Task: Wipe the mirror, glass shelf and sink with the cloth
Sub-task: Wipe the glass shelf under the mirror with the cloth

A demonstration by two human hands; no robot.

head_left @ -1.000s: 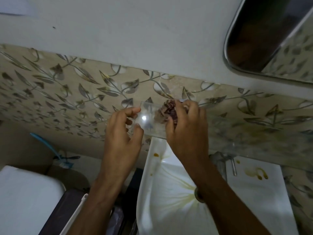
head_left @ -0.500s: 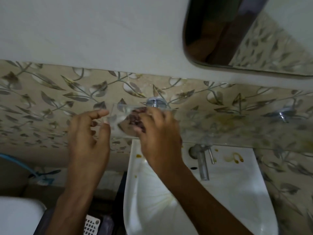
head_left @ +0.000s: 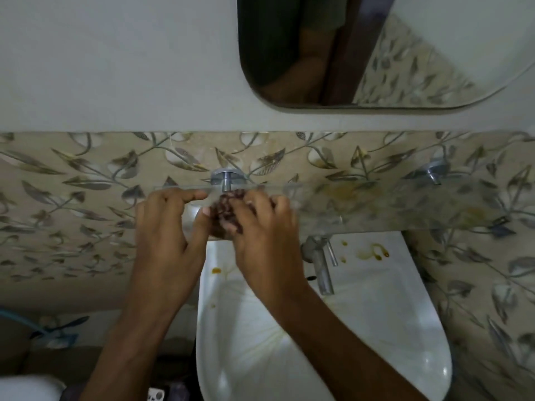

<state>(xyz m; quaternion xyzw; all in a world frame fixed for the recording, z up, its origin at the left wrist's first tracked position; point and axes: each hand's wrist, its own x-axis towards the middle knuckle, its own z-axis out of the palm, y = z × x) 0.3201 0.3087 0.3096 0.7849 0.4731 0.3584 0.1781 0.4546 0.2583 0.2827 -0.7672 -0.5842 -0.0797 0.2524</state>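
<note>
Head view looks steeply down (close) onto the sink [head_left: 376, 357].

Left hand [head_left: 168, 227] raised, fingers curled in a pinch; right hand [head_left: 260, 227] beside it, fingers curled.

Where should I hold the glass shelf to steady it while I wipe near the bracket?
Probably pinch the glass shelf at its free left end, from the front, as the left hand does. The metal bracket fixes the back edge to the wall, and the right hand works the cloth beside it.

Leaf-patterned wall tiles [head_left: 86, 215] (plain grey wall [head_left: 115, 68] above)
</note>
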